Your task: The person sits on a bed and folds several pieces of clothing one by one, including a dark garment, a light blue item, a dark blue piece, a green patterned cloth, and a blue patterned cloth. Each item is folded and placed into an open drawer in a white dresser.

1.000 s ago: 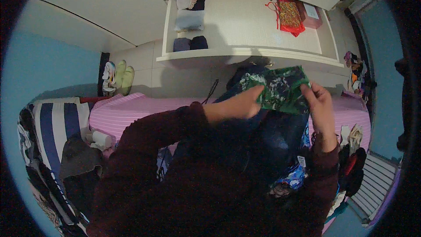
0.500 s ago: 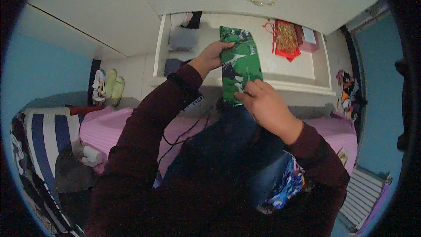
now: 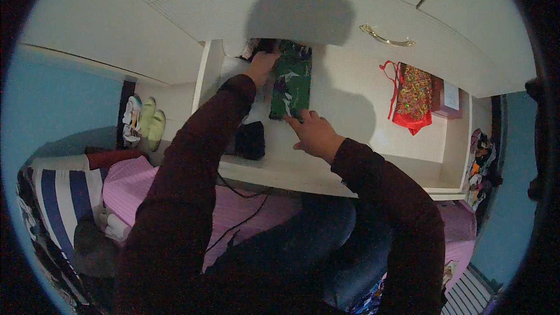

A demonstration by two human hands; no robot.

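A long, folded green cloth (image 3: pixel 293 80) with a black and white pattern lies inside the open white drawer (image 3: pixel 344 184), left of its middle. My left hand (image 3: pixel 263 65) grips the cloth's far left edge; its fingertips are partly lost against dark items. At the near end of the cloth, my right hand (image 3: pixel 317 134) touches the edge with its fingertips, thumb held apart. A dark folded cloth (image 3: pixel 250 140) sits in the drawer's near left corner, partly behind my left sleeve. Further dark cloth (image 3: pixel 248 52) lies at the far left.
On the drawer's right are a red-and-gold drawstring pouch (image 3: pixel 414 96) and a pinkish box (image 3: pixel 447 98). A cabinet front with a brass handle (image 3: pixel 386 36) overhangs the drawer. Green slippers (image 3: pixel 153 123) stand on the left; a pink striped cover (image 3: pixel 131 184) lies below.
Both hands have moved forward and left, bringing the green cloth down into the drawer. My right thumb has come away from it. The view has shifted, showing the drawer lower and larger.
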